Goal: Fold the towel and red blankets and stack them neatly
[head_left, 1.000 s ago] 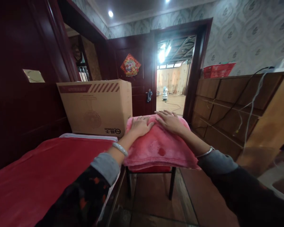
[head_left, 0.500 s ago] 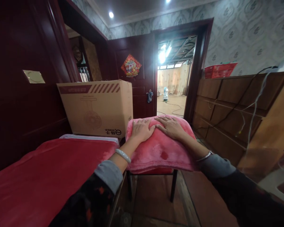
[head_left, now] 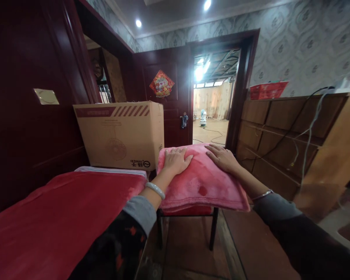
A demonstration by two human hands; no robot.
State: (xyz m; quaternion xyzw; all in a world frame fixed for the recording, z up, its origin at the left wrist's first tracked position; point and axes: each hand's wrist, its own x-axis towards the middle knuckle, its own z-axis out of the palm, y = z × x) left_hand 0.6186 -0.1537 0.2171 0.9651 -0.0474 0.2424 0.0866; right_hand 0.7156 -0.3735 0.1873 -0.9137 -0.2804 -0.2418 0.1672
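Note:
A folded pink plush blanket (head_left: 198,182) lies on a dark-legged chair (head_left: 214,229) in front of me. My left hand (head_left: 175,161) rests flat on the blanket's left part, fingers stretched forward. On its right part lies my right hand (head_left: 223,158), palm down with the fingers extended to the far edge. Neither hand grips the cloth. The blanket's near right corner hangs past the seat, and a dark red spot shows near its front edge.
To the left is a surface covered with red cloth (head_left: 84,210). Behind it stands a large cardboard box (head_left: 116,136). A wooden cabinet (head_left: 294,120) with cables and a red basket (head_left: 268,90) lines the right wall. An open doorway with a fan (head_left: 203,118) beyond is ahead.
My right hand has slid right across the blanket, away from my left hand. The blanket's near right corner sticks out farther. My left hand stays nearly in place.

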